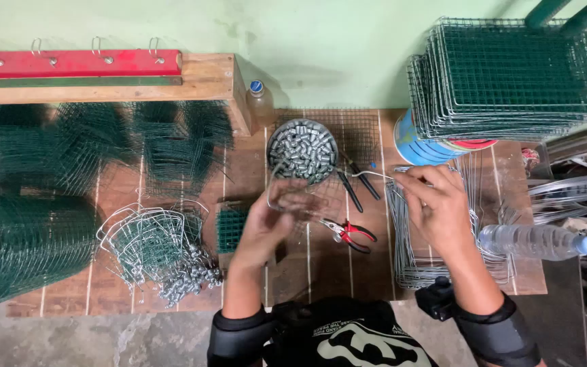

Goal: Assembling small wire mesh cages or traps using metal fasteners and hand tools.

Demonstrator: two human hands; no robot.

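Observation:
My left hand [266,221] is blurred and grips one end of a bent wire frame [287,197] just below a round bowl of small metal sleeves [302,149]. My right hand [436,204] pinches the wire's other end [375,175] above a flat pile of bent wire frames [416,265]. Red-handled pliers [348,232] lie on the wooden board between my hands. Black-handled pliers [356,183] lie just above them.
Green mesh panels [518,68] are stacked at the top right over a blue container [412,143]. Rolled green mesh [22,238] fills the left. Finished wire pieces [151,238] with loose sleeves lie at lower left. A plastic bottle [538,241] lies at right, another [259,98] stands by a wooden bench [198,78].

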